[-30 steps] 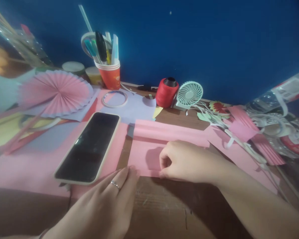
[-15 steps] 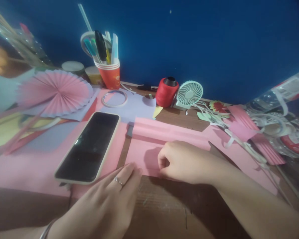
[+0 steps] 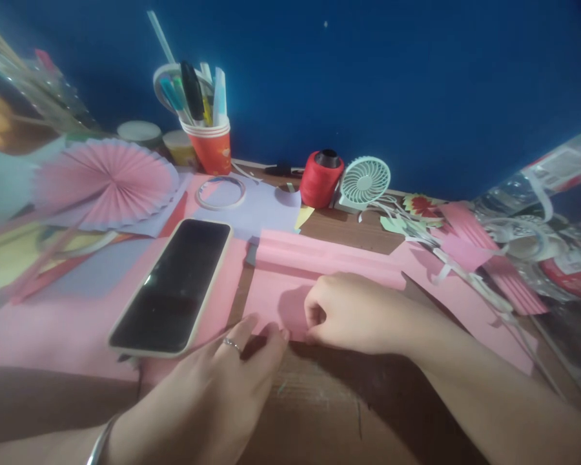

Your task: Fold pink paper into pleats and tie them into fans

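A sheet of pink paper (image 3: 275, 287) with folded strips along its far side lies on the brown table in front of me. My left hand (image 3: 213, 381), wearing a ring and a bracelet, rests at the sheet's near left corner with its fingers stretched out, fingertips touching the near edge. On the sheet's near right part is my right hand (image 3: 346, 313), its fingers curled in a pinch at the near edge. Its fingertips are partly hidden, but the paper's edge runs between them. A black-screened phone (image 3: 174, 287) lies left of the sheet.
A pleated pink paper fan (image 3: 109, 181) lies at the left. At the back stand a red cup (image 3: 212, 150) of pens, a red thread spool (image 3: 321, 181) and a small mint fan (image 3: 366, 181). Cables, pleated pink strips (image 3: 518, 281) and a plastic bottle (image 3: 552, 171) crowd the right.
My left hand has shifted slightly right along the near edge, and its fingers have spread apart. My right hand stays nearly in place. The view has moved slightly.
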A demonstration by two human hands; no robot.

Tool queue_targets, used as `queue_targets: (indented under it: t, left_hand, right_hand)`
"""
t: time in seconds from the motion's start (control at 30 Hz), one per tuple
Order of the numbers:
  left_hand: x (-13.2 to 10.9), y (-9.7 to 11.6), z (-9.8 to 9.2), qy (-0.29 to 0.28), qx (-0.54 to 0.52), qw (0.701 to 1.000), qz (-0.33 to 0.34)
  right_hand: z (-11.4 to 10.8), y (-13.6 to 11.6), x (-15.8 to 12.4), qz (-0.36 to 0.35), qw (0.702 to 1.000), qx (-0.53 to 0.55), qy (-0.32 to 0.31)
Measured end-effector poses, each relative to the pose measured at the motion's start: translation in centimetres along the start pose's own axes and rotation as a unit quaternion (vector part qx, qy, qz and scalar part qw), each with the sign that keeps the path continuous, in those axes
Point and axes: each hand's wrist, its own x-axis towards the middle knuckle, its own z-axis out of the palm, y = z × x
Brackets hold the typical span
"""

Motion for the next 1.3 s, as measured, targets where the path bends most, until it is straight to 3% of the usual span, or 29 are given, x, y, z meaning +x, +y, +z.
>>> queue_targets:
  t: [0.13,0.47,0.7,1.07,1.3]
  left_hand:
    - [0.1,-0.2,-0.1,-0.040,0.015,0.999,0.011]
    - [0.7,1.0,-1.4,-0.013,0.092,0.996,-0.018]
    - [1.1,1.1,-1.4,-0.024,0.046,0.998,-0.025]
    - [1.5,1.9,-2.7,-0.025,0.074,0.997,-0.008]
    - [1.4,2.5,-2.0,-0.013,0.104,0.994,-0.008]
  right_hand:
    - [-0.1,-0.1,-0.2,0.001,1.000,0.007,-0.009]
    - [-0.7,0.1,-1.0,0.003,1.000,-0.010,-0.013]
    - [-0.7,1.5,-2.4,-0.009,1.000,0.023,0.004]
    - [-1.0,3.8,-4.0,-0.024,1.000,-0.002,-0.017]
    - [-1.0,4.3,-4.5,-0.045,0.999,0.008,-0.021]
